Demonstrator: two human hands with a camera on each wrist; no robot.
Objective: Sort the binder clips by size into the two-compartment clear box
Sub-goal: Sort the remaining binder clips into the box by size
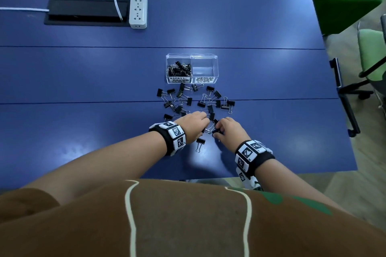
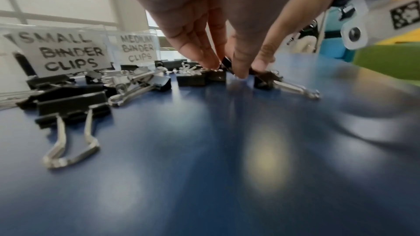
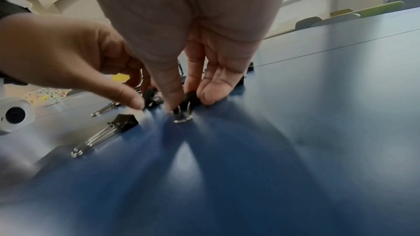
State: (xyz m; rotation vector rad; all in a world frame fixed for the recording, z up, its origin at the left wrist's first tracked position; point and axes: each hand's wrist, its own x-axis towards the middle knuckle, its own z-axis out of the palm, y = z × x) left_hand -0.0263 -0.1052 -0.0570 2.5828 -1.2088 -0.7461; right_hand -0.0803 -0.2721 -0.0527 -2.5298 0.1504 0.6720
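A clear two-compartment box stands on the blue table. Its left half, labelled small binder clips, holds several black clips; its right half, labelled medium, is empty. Several black binder clips lie scattered in front of the box. My left hand pinches a black clip at the near edge of the pile. My right hand pinches another black clip between thumb and fingers, its wire handles touching the table. One clip lies alone between my wrists.
A white power strip and a black cable hatch sit far back left. The table's right edge borders green chairs. Bare blue tabletop stretches left of the pile.
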